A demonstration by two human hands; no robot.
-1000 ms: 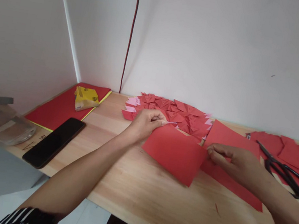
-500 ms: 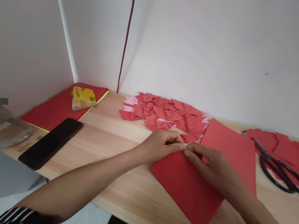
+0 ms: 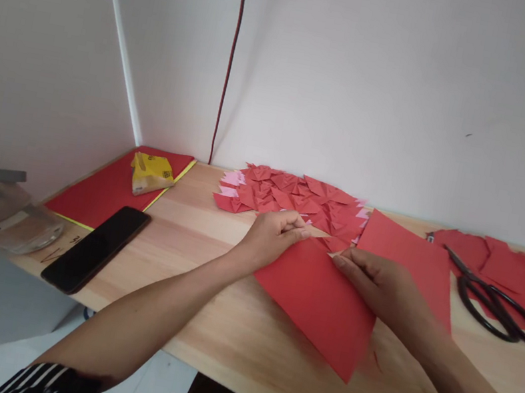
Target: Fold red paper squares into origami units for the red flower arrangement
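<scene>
A red sheet of paper [image 3: 316, 294] hangs tilted above the wooden table, its upper edge pinched by both hands. My left hand [image 3: 275, 239] is closed on the upper left corner. My right hand [image 3: 378, 288] grips the same edge further right, where a small pale spot shows at the fingertips. Behind my right hand lies a second red sheet [image 3: 414, 271], partly covered. Just beyond my left hand are several folded red and pink paper pieces [image 3: 293, 195], spread against the wall.
Black-handled scissors [image 3: 498, 302] rest by flat red paper pieces [image 3: 524, 270] on the right. At left are a black phone [image 3: 95, 248], a yellow packet [image 3: 152, 170] on red sheets [image 3: 101, 192], and a clear plastic container [image 3: 24, 222]. A dark red cord [image 3: 231, 55] runs down the wall.
The hands came together at the sheet's upper edge, then parted slightly. My right hand shifted from the right side to that edge, and the held sheet turned so its lower corner points down right.
</scene>
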